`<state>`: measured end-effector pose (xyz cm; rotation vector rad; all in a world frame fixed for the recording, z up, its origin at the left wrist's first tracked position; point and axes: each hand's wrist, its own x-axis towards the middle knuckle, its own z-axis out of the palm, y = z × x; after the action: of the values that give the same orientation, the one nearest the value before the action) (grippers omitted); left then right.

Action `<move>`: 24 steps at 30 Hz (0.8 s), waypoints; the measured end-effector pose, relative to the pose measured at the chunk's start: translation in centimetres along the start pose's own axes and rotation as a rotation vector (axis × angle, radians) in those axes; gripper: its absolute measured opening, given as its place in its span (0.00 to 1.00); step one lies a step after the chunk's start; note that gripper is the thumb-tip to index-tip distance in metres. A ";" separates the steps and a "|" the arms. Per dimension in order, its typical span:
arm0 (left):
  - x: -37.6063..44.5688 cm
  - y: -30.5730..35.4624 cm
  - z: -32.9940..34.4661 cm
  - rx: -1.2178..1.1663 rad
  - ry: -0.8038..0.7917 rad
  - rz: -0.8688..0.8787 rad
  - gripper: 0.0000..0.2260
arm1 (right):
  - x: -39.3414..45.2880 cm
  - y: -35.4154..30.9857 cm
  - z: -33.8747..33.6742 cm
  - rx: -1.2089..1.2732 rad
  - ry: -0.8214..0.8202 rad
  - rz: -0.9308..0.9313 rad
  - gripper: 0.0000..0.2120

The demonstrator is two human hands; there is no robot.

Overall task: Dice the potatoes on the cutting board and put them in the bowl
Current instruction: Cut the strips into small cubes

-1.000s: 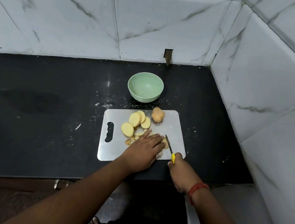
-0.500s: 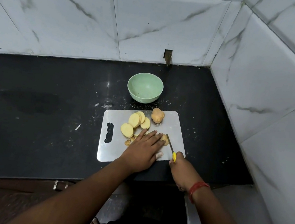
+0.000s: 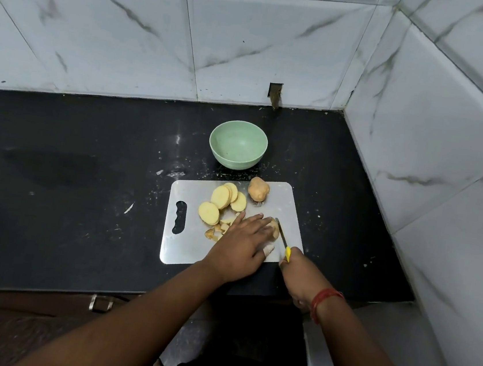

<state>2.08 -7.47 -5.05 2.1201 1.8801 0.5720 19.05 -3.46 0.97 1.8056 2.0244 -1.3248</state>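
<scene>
A grey cutting board [image 3: 185, 245] lies on the black counter. On it are several round potato slices [image 3: 220, 197], a whole unpeeled potato [image 3: 258, 188] at the far edge, and small cut bits [image 3: 218, 230]. My left hand [image 3: 242, 243] lies over a potato piece [image 3: 274, 228], fingers stretched forward pressing it down. My right hand [image 3: 299, 272] grips a yellow-handled knife [image 3: 283, 239] whose blade meets that piece at its right side. The green bowl [image 3: 238, 144] stands behind the board with nothing in it.
Marble-tiled walls close in the counter at the back and on the right [image 3: 419, 143]. The black counter [image 3: 69, 178] stretches wide to the left. Its front edge runs just below the board. A red thread band [image 3: 324, 300] circles my right wrist.
The knife has shifted slightly along the potato piece under my left hand. The left hand's fingers slid a little forward. Slices, whole potato and bowl stay where they were.
</scene>
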 end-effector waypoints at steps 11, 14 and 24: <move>0.2 0.4 0.2 0.117 -0.125 0.052 0.27 | 0.1 0.2 -0.1 0.023 0.023 0.003 0.07; -0.2 -0.2 0.2 0.242 -0.103 0.114 0.27 | 0.1 0.1 0.1 0.029 0.020 0.015 0.07; 0.4 0.1 0.2 0.304 -0.085 0.245 0.26 | 0.1 0.0 -0.4 -0.041 0.101 -0.003 0.09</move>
<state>2.25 -7.09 -5.17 2.5464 1.7679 0.2471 19.16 -3.12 1.13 1.8884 2.0879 -1.2075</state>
